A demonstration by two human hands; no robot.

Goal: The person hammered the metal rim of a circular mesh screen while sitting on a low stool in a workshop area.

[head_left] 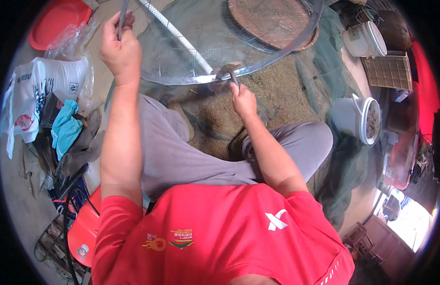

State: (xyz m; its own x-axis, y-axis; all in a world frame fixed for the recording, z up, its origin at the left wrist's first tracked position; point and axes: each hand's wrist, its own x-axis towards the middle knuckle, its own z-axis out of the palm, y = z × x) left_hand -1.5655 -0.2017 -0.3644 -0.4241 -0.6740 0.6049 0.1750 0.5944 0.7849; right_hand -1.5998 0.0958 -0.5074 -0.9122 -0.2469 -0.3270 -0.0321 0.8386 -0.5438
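Note:
My left hand (122,54) is raised at the upper left, its fingers closed on a narrow grey strip (123,19). My right hand (243,99) grips the handle of a hammer (229,69). The hammer's head is at the near edge of a large grey metal hoop (182,81), and I cannot tell whether they touch. Wire mesh (182,64) spans the hoop. A white pole (175,33) slants across the mesh down to the rim near the hammer. Whether the strip in my left hand joins the hoop is unclear.
A round brown tray (272,19) lies beyond the hoop. Grain (281,88) covers green netting (338,156) on the floor. White buckets (348,116) and a slatted crate (388,71) stand right. A red basin (58,21), white sack (44,83) and turquoise glove (66,126) are left.

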